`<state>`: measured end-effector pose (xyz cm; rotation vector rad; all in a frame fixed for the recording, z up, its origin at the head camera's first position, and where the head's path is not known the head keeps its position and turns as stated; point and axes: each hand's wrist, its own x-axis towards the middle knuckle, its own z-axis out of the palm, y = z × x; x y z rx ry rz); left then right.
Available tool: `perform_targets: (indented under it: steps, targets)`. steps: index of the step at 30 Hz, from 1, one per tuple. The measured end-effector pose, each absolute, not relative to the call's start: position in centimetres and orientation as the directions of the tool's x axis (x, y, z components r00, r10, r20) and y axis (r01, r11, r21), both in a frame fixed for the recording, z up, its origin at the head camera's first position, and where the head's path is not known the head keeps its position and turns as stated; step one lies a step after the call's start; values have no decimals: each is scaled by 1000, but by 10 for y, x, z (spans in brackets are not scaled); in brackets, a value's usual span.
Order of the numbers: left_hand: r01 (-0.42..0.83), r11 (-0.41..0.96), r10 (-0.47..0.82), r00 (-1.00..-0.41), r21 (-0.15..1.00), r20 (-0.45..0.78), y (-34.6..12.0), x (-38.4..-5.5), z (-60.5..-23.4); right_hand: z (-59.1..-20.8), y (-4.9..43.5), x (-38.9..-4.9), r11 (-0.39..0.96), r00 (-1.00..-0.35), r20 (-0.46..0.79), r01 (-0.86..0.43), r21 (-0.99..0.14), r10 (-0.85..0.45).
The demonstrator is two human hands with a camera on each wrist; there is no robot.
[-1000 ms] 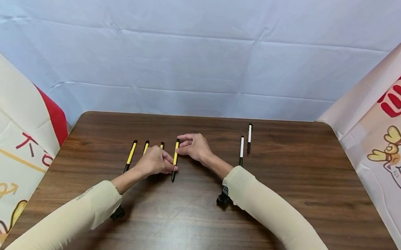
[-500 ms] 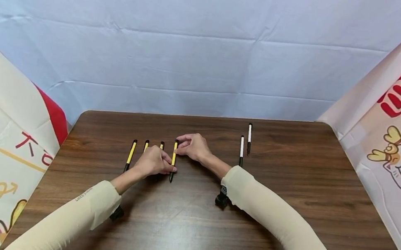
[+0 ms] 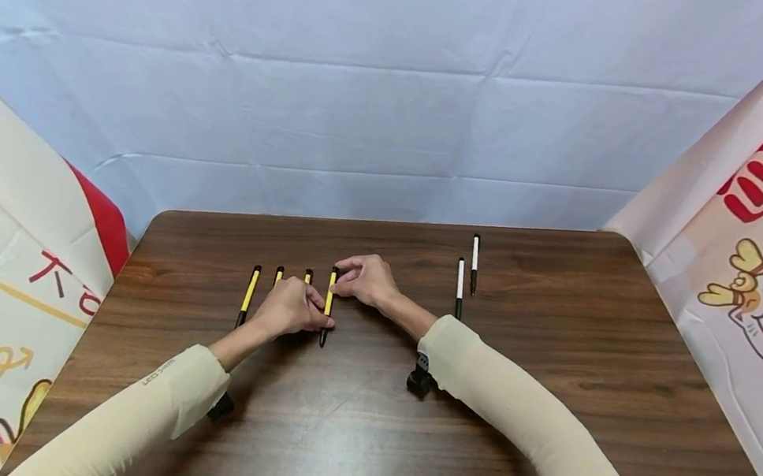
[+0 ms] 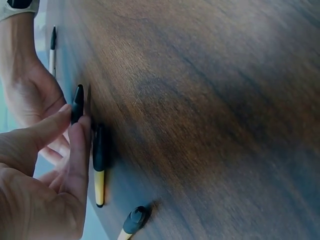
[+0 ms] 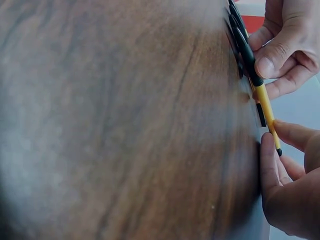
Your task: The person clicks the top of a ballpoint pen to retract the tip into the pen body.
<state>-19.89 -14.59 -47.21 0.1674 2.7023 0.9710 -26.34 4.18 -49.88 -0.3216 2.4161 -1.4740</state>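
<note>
A yellow pen (image 3: 329, 301) with a black grip and tip lies lengthwise between my two hands, tip towards me. My left hand (image 3: 290, 307) pinches its black lower part between thumb and finger, as the black tip (image 4: 77, 102) in the left wrist view shows. At the far yellow end, my right hand (image 3: 368, 279) pinches the barrel (image 5: 265, 107) between thumb and finger. Left of it stand several like pens in a row: an outer yellow pen (image 3: 249, 291) and two more, a yellow pen (image 3: 279, 276) and a yellow pen (image 3: 308, 277), partly hidden behind my left hand.
Two white pens with black ends, a nearer white pen (image 3: 460, 281) and a farther white pen (image 3: 475, 259), lie on the right of the brown wooden table (image 3: 356, 441). A pale cloth (image 3: 397, 113) hangs behind the far edge, with printed sheets at both sides.
Both hands have shifted the held yellow pen slightly left, towards the other yellow pens. The remaining pens have not moved.
</note>
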Motion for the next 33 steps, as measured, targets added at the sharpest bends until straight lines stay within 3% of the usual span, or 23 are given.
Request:
perform_targets:
  steps: [9,23,33]
  targets:
    - [111,808,239,-960,579,-149,-148,-200,-474,-500,40,-266,485,-931,-130,-56,-873,-342]
    - [112,825,217,-968,554,-127,-147,-198,-472,-500,39,-267,524,-933,-99,-105,-846,-347]
    - [110,823,219,-967,558,-132,-150,-197,-467,-498,41,-266,487,-931,-123,-64,-871,-343]
